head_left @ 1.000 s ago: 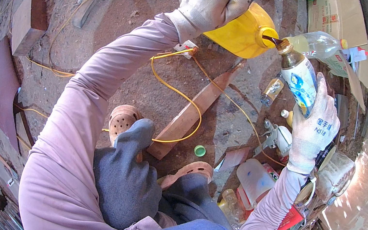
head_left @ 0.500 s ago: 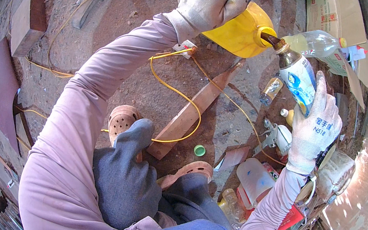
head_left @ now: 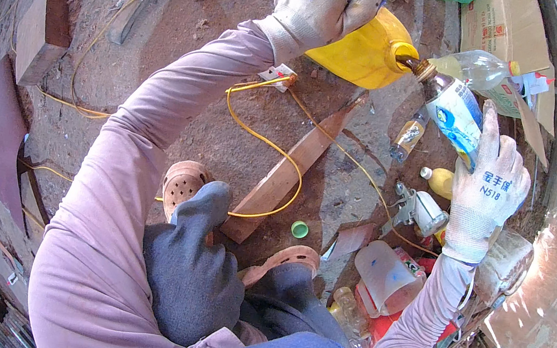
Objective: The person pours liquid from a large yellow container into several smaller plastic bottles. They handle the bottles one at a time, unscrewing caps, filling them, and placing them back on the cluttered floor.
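My gloved left hand (head_left: 325, 5) grips the upper part of a yellow plastic jug (head_left: 368, 54), which is tipped with its mouth to the right. Dark brown liquid runs from that mouth into the neck of a bottle (head_left: 455, 116) with a blue and white label. Around the bottle's lower part my gloved right hand (head_left: 493, 172) is closed, one finger stretched along its side. The bottle leans, its neck toward the jug. A clear bottle (head_left: 477, 67) lies just behind it, and a small brown bottle (head_left: 409, 136) is on the ground below.
A spray gun (head_left: 421, 212), a yellow bottle (head_left: 437, 180) and a translucent plastic cup (head_left: 384, 273) crowd the ground at right, by a cardboard box (head_left: 501, 28). A wooden board (head_left: 286, 175) and yellow cord (head_left: 264, 139) lie before my feet, near a green cap (head_left: 299, 229).
The labelled bottle and my right hand have shifted slightly right, and the bottle leans further over. The jug has moved a little right too, still pouring.
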